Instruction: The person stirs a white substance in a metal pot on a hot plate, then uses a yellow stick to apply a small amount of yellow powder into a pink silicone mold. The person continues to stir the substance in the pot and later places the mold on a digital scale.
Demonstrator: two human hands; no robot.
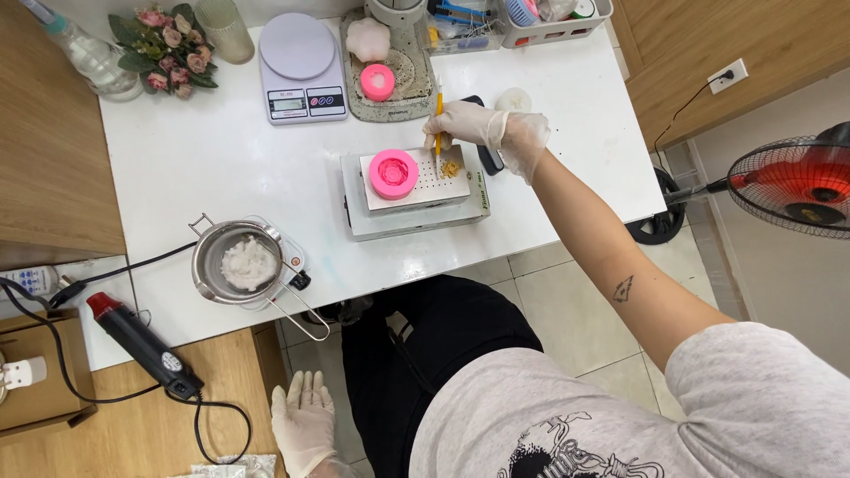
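A thin yellow stick-like tool (438, 121) is held just above the centre of the frame, its long axis running nearly straight up and down in the picture, with the lower tip set down beside a small golden-brown clump (452, 167) on a white perforated plate (436, 181). The tool is pinched in the closed fingers of the right hand (467, 124), gloved in thin translucent plastic, which lies directly to the right of the tool's middle. A round pink silicone mould (393, 173) sits on the same plate, to the left of the clump and apart from the tool. The plate rests on a flat white box-shaped device (416, 217) on the white table (212, 168). The left hand (303, 422), also gloved, is seen at the bottom of the frame, fingers spread and holding nothing, well apart from the tool, so the right hand is far nearer. The tool's exact tip and the clump's material are too small to be made out, and the fingertips are partly hidden by the glove's folds.
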